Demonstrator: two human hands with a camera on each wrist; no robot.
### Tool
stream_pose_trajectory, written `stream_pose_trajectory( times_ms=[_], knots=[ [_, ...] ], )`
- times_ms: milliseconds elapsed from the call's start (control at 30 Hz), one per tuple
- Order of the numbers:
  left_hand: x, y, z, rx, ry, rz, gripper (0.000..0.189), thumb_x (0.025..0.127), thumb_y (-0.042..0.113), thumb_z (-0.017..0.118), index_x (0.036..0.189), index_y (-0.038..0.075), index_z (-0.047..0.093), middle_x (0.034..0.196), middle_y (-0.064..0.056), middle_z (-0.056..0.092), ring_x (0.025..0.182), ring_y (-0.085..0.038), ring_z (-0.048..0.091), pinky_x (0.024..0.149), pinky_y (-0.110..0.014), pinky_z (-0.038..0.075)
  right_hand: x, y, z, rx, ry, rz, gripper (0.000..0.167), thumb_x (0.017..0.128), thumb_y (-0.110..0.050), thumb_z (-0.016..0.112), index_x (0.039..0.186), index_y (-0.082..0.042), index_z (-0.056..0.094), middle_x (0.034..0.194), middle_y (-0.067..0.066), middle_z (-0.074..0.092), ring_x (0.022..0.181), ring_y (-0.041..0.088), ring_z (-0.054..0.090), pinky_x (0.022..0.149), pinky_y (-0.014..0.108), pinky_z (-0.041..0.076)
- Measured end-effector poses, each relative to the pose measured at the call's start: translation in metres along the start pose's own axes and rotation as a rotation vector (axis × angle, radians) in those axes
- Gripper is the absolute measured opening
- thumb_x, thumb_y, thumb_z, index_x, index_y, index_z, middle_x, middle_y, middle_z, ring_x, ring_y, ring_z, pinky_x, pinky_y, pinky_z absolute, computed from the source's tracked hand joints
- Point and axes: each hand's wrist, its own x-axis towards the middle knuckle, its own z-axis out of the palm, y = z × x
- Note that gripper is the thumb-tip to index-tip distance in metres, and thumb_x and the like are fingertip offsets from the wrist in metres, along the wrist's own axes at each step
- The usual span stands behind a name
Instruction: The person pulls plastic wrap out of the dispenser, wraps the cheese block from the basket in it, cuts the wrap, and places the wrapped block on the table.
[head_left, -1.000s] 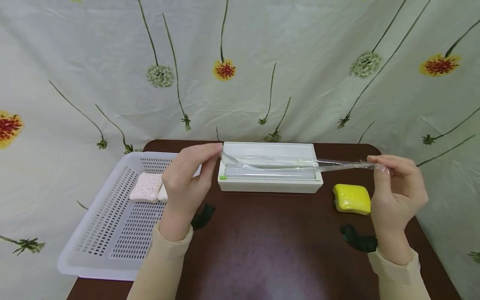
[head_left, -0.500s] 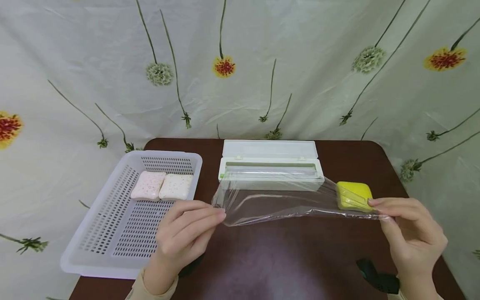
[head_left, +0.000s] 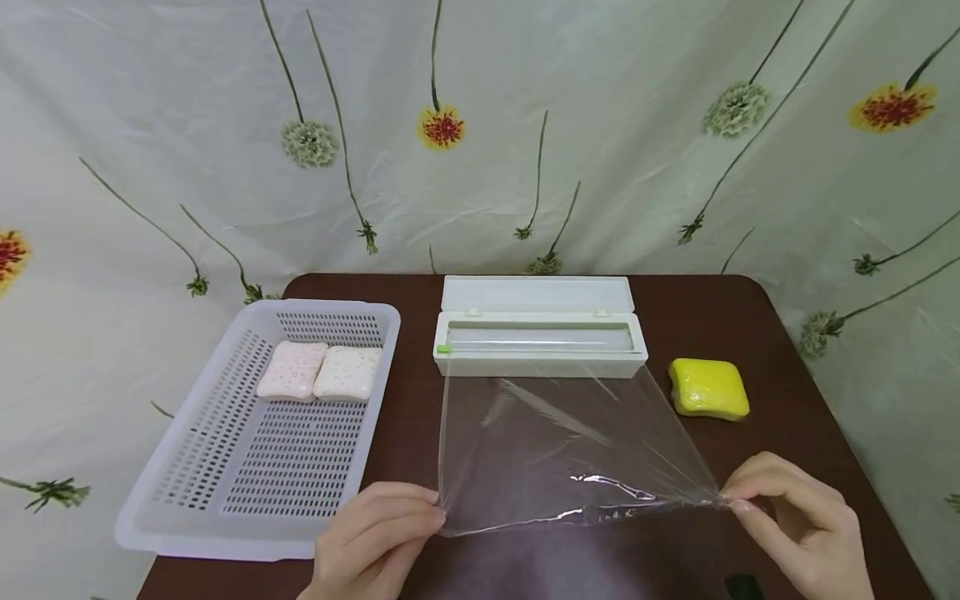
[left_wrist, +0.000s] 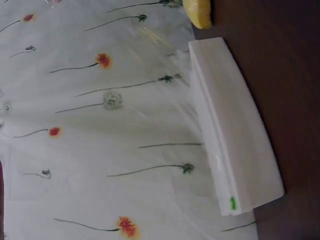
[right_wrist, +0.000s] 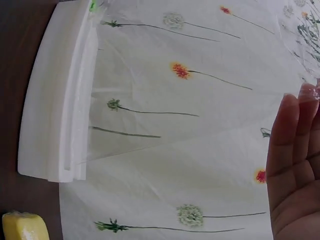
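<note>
A clear sheet of plastic wrap [head_left: 555,442] stretches from the roll [head_left: 540,339] in the white dispenser box [head_left: 540,367] toward the front of the table. My left hand [head_left: 378,537] pinches its near left corner between thumb and fingers. At the near right corner, my right hand [head_left: 802,521] pinches the bunched film. In the right wrist view, fingers [right_wrist: 285,125] of that hand show at the right edge with film at their tips. The box lid [head_left: 537,294] stands raised at the back. A yellow film-covered block [head_left: 708,388] lies right of the box, beyond my right hand.
A white perforated plastic basket [head_left: 180,442] stands on the left of the brown table [head_left: 757,333]. Inside it, toward the back, sit a pinkish speckled block [head_left: 292,371] and a white speckled block [head_left: 347,373]. A flower-patterned curtain [head_left: 480,167] hangs behind the table.
Both hands have come down and toward me from above the box, drawing the plastic wrap out from a narrow strip into a wide sheet. The blocks and basket stay put.
</note>
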Motion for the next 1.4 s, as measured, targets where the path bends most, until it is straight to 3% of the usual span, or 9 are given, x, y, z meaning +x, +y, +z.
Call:
stream_pose_trajectory(
  times_ms=[133, 367, 533, 700, 867, 967, 1100, 1200, 1400],
  knots=[
    [-0.022, 0.014, 0.003, -0.059, -0.09, -0.123, 0.012, 0.088, -0.006, 0.064, 0.078, -0.008, 0.07, 0.077, -0.015, 0.069, 0.075, -0.025, 0.066, 0.07, -0.023, 0.055, -0.018, 0.005, -0.005, -0.015, -0.073, 0.075, 0.021, 0.077, 0.029, 0.059, 0.093, 0.017, 0.062, 0.089, 0.012, 0.062, 0.081, 0.017, 0.054, 0.06, 0.025, 0.042],
    [-0.06, 0.033, 0.008, -0.082, -0.22, -0.391, 0.008, 0.091, -0.002, 0.064, 0.093, 0.001, 0.071, 0.086, -0.007, 0.07, 0.082, -0.016, 0.068, 0.075, -0.018, 0.055, -0.046, 0.014, -0.013, -0.187, -0.227, 0.407, 0.045, 0.073, 0.032, 0.058, 0.099, -0.005, 0.064, 0.086, 0.0, 0.059, 0.076, 0.01, 0.054, 0.057, 0.026, 0.043],
    [-0.084, 0.034, 0.007, -0.059, -0.297, -0.469, 0.008, 0.092, 0.003, 0.066, 0.098, 0.006, 0.071, 0.089, -0.003, 0.07, 0.082, -0.009, 0.066, 0.075, -0.014, 0.053, -0.058, 0.021, -0.014, -0.32, -0.338, 0.602, 0.035, 0.083, 0.016, 0.064, 0.093, -0.018, 0.063, 0.081, -0.006, 0.059, 0.074, 0.007, 0.057, 0.06, 0.026, 0.045],
    [-0.111, 0.038, 0.003, 0.031, -0.41, -0.591, 0.008, 0.096, 0.016, 0.064, 0.099, 0.018, 0.07, 0.092, 0.008, 0.07, 0.082, 0.001, 0.062, 0.073, -0.007, 0.048, -0.073, 0.032, -0.016, -0.223, -0.394, 0.734, 0.023, 0.09, 0.008, 0.061, 0.091, -0.015, 0.062, 0.079, -0.001, 0.06, 0.073, 0.01, 0.058, 0.059, 0.027, 0.044],
    [-0.131, 0.031, 0.0, 0.145, -0.515, -0.516, 0.014, 0.1, 0.022, 0.058, 0.095, 0.019, 0.071, 0.088, 0.012, 0.066, 0.079, 0.002, 0.059, 0.071, -0.006, 0.047, -0.088, 0.045, -0.017, -0.252, -0.457, 0.93, 0.012, 0.093, -0.002, 0.061, 0.089, -0.013, 0.063, 0.081, -0.005, 0.065, 0.076, 0.003, 0.059, 0.063, 0.022, 0.047],
    [-0.138, 0.028, -0.001, 0.21, -0.584, -0.52, 0.013, 0.099, 0.024, 0.06, 0.091, 0.021, 0.07, 0.083, 0.014, 0.063, 0.075, 0.003, 0.056, 0.069, -0.004, 0.044, -0.098, 0.054, -0.015, -0.319, -0.472, 0.911, 0.012, 0.092, -0.003, 0.064, 0.086, -0.014, 0.064, 0.08, -0.009, 0.065, 0.073, -0.003, 0.055, 0.06, 0.021, 0.046],
    [-0.145, 0.027, -0.003, 0.29, -0.663, -0.553, 0.01, 0.085, 0.018, 0.077, 0.086, 0.024, 0.069, 0.078, 0.016, 0.059, 0.07, 0.004, 0.051, 0.065, -0.003, 0.04, -0.106, 0.065, -0.009, -0.407, -0.487, 0.871, 0.012, 0.091, -0.008, 0.068, 0.084, -0.017, 0.064, 0.077, -0.014, 0.062, 0.072, -0.008, 0.052, 0.057, 0.019, 0.045],
    [-0.15, 0.026, -0.003, 0.329, -0.673, -0.541, 0.014, 0.079, 0.019, 0.081, 0.084, 0.025, 0.069, 0.077, 0.017, 0.058, 0.073, 0.002, 0.05, 0.067, -0.007, 0.04, -0.11, 0.069, -0.007, -0.446, -0.493, 0.884, 0.011, 0.091, -0.01, 0.068, 0.083, -0.017, 0.065, 0.077, -0.017, 0.061, 0.071, -0.008, 0.051, 0.057, 0.019, 0.044],
    [-0.155, 0.022, -0.003, 0.31, -0.63, -0.494, 0.016, 0.099, 0.026, 0.06, 0.087, 0.02, 0.069, 0.091, 0.01, 0.067, 0.092, -0.006, 0.06, 0.085, -0.017, 0.048, -0.111, 0.071, -0.007, -0.495, -0.484, 0.911, 0.009, 0.092, -0.013, 0.068, 0.084, -0.018, 0.065, 0.08, -0.017, 0.06, 0.071, -0.007, 0.051, 0.058, 0.019, 0.044]
  ],
)
